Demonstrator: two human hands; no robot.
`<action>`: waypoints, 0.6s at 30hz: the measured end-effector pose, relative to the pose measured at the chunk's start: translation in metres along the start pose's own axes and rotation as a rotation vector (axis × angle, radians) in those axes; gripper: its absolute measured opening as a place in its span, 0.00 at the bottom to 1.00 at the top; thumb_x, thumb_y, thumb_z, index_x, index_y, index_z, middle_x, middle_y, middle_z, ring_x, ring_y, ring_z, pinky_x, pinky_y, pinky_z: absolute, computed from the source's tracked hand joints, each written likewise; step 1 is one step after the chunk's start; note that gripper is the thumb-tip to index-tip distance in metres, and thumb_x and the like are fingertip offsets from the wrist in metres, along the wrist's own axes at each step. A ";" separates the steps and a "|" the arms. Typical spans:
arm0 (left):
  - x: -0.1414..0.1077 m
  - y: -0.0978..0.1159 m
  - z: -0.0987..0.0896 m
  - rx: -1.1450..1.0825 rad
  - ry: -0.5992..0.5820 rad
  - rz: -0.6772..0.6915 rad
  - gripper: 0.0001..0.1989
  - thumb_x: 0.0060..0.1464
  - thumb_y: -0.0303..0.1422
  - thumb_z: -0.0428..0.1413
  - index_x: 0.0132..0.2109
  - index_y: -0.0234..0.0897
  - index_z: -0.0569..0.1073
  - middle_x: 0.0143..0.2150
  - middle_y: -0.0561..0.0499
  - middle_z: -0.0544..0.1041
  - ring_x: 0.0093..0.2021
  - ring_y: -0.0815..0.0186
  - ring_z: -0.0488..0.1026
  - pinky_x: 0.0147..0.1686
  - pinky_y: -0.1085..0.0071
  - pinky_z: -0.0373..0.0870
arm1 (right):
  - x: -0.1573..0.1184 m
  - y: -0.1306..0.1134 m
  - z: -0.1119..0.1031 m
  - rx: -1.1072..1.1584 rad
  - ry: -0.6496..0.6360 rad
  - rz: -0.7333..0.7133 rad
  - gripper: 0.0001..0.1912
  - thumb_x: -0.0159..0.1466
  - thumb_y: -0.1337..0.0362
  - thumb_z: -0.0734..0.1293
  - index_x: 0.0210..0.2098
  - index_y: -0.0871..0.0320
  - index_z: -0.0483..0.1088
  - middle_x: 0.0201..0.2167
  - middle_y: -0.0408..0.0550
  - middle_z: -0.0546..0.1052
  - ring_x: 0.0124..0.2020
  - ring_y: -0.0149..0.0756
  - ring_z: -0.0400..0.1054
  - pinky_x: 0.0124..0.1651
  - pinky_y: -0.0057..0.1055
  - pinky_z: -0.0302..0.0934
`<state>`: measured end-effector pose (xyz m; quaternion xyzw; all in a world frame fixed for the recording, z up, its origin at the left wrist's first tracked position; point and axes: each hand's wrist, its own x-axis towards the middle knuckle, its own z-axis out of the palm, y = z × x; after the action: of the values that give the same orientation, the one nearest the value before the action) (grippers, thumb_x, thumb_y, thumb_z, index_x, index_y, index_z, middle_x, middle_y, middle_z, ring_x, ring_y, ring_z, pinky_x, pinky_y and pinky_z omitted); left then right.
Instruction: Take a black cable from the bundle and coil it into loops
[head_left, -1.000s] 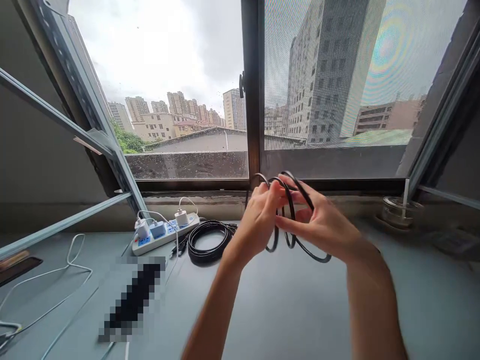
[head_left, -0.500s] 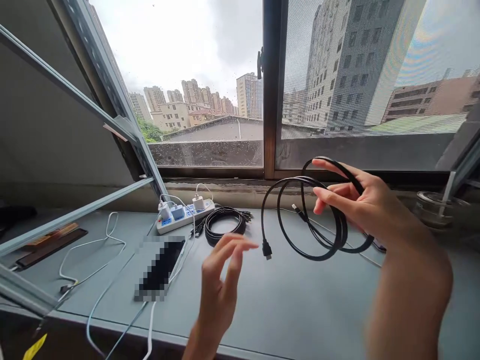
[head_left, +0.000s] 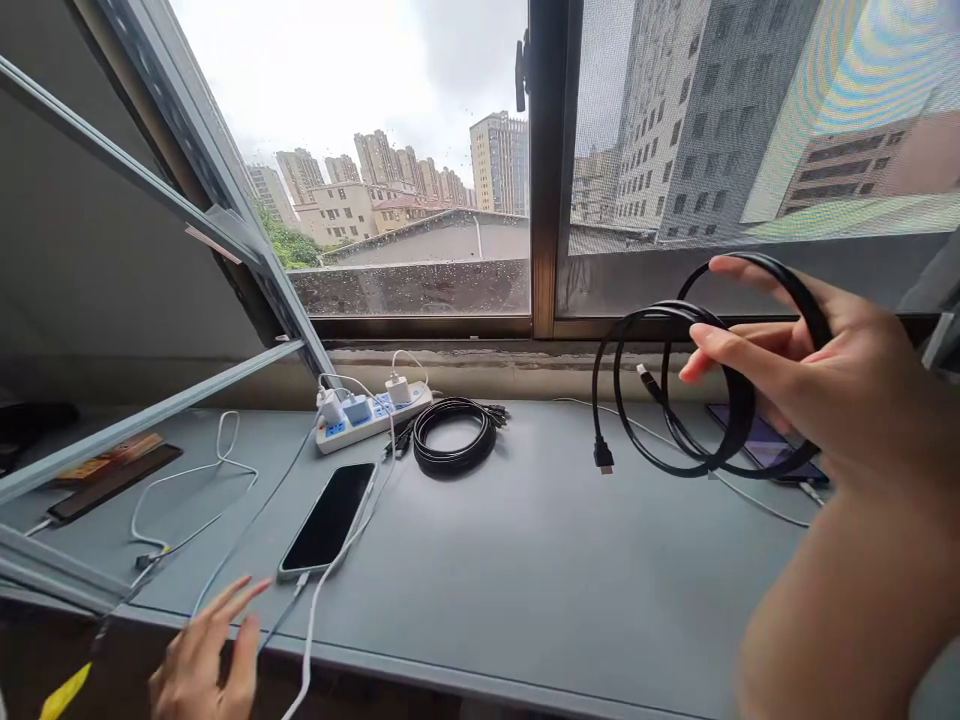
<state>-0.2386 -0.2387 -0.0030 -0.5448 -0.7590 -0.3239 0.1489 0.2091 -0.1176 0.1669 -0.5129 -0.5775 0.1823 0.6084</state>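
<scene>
A black HDMI cable, wound in loose loops, hangs from my right hand. The thumb and fingers close around the loops, and both plugs dangle free, one at the lower left and one inside the coil. My left hand is low at the left, over the table's front edge, with fingers apart and nothing held. Nearest to it is a phone lying face up, with a charging cable in its lower end. Another coil of black cables lies behind the phone.
A white power strip with several plugs stands near the window. Behind my right hand, a second phone is partly hidden. A metal shelf frame slants across the left. White cords lie on the grey table.
My right hand has moved right and slightly up with the HDMI cable. My left hand has moved away from the cable, down and left toward the table edge.
</scene>
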 end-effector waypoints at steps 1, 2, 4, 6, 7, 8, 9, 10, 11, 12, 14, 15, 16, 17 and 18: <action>0.004 -0.002 0.004 0.007 -0.016 -0.018 0.19 0.59 0.46 0.41 0.49 0.44 0.68 0.56 0.47 0.69 0.59 0.52 0.65 0.60 0.45 0.62 | 0.000 0.001 -0.001 -0.005 0.012 -0.001 0.31 0.54 0.52 0.72 0.56 0.45 0.67 0.22 0.43 0.75 0.10 0.19 0.44 0.09 0.18 0.41; 0.009 -0.002 0.010 0.009 -0.034 -0.023 0.19 0.58 0.46 0.40 0.49 0.45 0.68 0.57 0.48 0.69 0.60 0.52 0.64 0.61 0.46 0.60 | 0.000 0.002 -0.002 -0.013 0.022 0.005 0.31 0.54 0.52 0.73 0.56 0.44 0.67 0.22 0.43 0.76 0.10 0.20 0.45 0.09 0.19 0.41; 0.019 0.001 0.024 0.008 -0.066 0.008 0.21 0.57 0.45 0.41 0.50 0.43 0.69 0.59 0.47 0.68 0.63 0.52 0.61 0.63 0.48 0.57 | -0.002 0.003 -0.004 -0.032 0.044 0.029 0.31 0.53 0.51 0.73 0.56 0.43 0.67 0.22 0.44 0.76 0.10 0.21 0.45 0.09 0.20 0.42; 0.027 0.006 0.037 -0.006 -0.075 0.067 0.23 0.57 0.45 0.39 0.50 0.40 0.70 0.58 0.44 0.69 0.64 0.53 0.60 0.64 0.50 0.55 | -0.004 0.003 -0.008 -0.053 0.065 0.042 0.32 0.53 0.51 0.72 0.56 0.42 0.67 0.23 0.44 0.76 0.10 0.21 0.45 0.08 0.20 0.42; 0.029 0.007 0.042 -0.017 -0.088 0.086 0.23 0.58 0.45 0.38 0.50 0.40 0.69 0.58 0.43 0.70 0.65 0.54 0.60 0.65 0.51 0.54 | -0.005 0.003 -0.010 -0.059 0.076 0.041 0.32 0.53 0.50 0.72 0.56 0.42 0.67 0.22 0.44 0.76 0.10 0.21 0.45 0.08 0.20 0.42; 0.031 0.007 0.046 -0.025 -0.109 0.090 0.24 0.58 0.45 0.38 0.51 0.40 0.69 0.58 0.44 0.70 0.65 0.55 0.59 0.65 0.53 0.54 | -0.006 0.002 -0.012 -0.061 0.084 0.038 0.32 0.53 0.50 0.72 0.56 0.42 0.67 0.23 0.44 0.76 0.10 0.21 0.45 0.08 0.20 0.41; 0.033 0.007 0.049 -0.027 -0.133 0.080 0.25 0.58 0.46 0.38 0.53 0.41 0.68 0.59 0.44 0.70 0.66 0.56 0.58 0.65 0.53 0.55 | -0.007 0.002 -0.013 -0.064 0.091 0.033 0.32 0.53 0.50 0.72 0.57 0.42 0.67 0.22 0.44 0.76 0.10 0.21 0.45 0.08 0.20 0.41; 0.033 0.006 0.050 -0.019 -0.161 0.056 0.25 0.58 0.46 0.37 0.55 0.42 0.67 0.60 0.45 0.69 0.66 0.57 0.57 0.64 0.54 0.55 | -0.008 0.001 -0.015 -0.069 0.100 0.027 0.32 0.53 0.50 0.72 0.57 0.42 0.66 0.23 0.44 0.76 0.09 0.21 0.44 0.07 0.20 0.40; 0.034 0.005 0.051 -0.007 -0.187 0.027 0.26 0.58 0.47 0.36 0.56 0.43 0.66 0.61 0.45 0.67 0.67 0.57 0.56 0.64 0.53 0.55 | -0.009 0.000 -0.016 -0.076 0.112 0.025 0.32 0.53 0.50 0.72 0.57 0.43 0.67 0.23 0.44 0.76 0.09 0.21 0.44 0.07 0.20 0.40; 0.034 0.005 0.051 0.005 -0.207 0.002 0.27 0.58 0.46 0.36 0.58 0.43 0.65 0.62 0.45 0.66 0.68 0.57 0.54 0.64 0.52 0.54 | -0.010 -0.001 -0.016 -0.082 0.127 0.020 0.32 0.53 0.49 0.72 0.57 0.43 0.67 0.23 0.44 0.76 0.09 0.21 0.44 0.06 0.20 0.39; 0.035 0.007 0.051 0.017 -0.221 -0.015 0.28 0.59 0.46 0.34 0.59 0.41 0.64 0.63 0.44 0.65 0.68 0.57 0.53 0.64 0.51 0.53 | -0.013 -0.004 -0.016 -0.081 0.151 0.008 0.31 0.53 0.50 0.72 0.56 0.44 0.68 0.23 0.44 0.75 0.09 0.21 0.45 0.06 0.21 0.40; 0.035 0.009 0.051 0.017 -0.219 -0.012 0.29 0.58 0.46 0.34 0.59 0.40 0.64 0.62 0.43 0.65 0.68 0.57 0.54 0.65 0.51 0.53 | -0.014 -0.006 -0.015 -0.073 0.159 0.002 0.31 0.53 0.50 0.73 0.55 0.44 0.69 0.22 0.44 0.75 0.09 0.21 0.45 0.06 0.21 0.40; 0.036 0.012 0.051 0.019 -0.220 -0.009 0.30 0.58 0.46 0.33 0.59 0.39 0.65 0.62 0.43 0.66 0.67 0.57 0.55 0.65 0.51 0.53 | -0.014 -0.007 -0.015 -0.064 0.164 -0.002 0.30 0.53 0.51 0.73 0.55 0.44 0.69 0.22 0.44 0.75 0.09 0.21 0.45 0.06 0.21 0.40; 0.036 0.014 0.051 0.022 -0.225 -0.013 0.30 0.57 0.46 0.33 0.59 0.38 0.65 0.61 0.43 0.67 0.67 0.56 0.55 0.64 0.52 0.53 | -0.015 -0.008 -0.015 -0.059 0.166 -0.005 0.30 0.53 0.52 0.73 0.55 0.45 0.70 0.22 0.44 0.75 0.09 0.21 0.45 0.07 0.21 0.41; 0.037 0.016 0.051 0.028 -0.233 -0.023 0.30 0.57 0.46 0.33 0.58 0.38 0.65 0.61 0.42 0.67 0.67 0.56 0.56 0.64 0.52 0.53 | -0.015 -0.009 -0.015 -0.058 0.168 -0.008 0.30 0.53 0.52 0.73 0.55 0.45 0.70 0.22 0.44 0.75 0.09 0.21 0.45 0.07 0.21 0.41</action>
<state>-0.2307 -0.1755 -0.0146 -0.5679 -0.7818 -0.2493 0.0637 0.2148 -0.1397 0.1691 -0.5414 -0.5317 0.1195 0.6402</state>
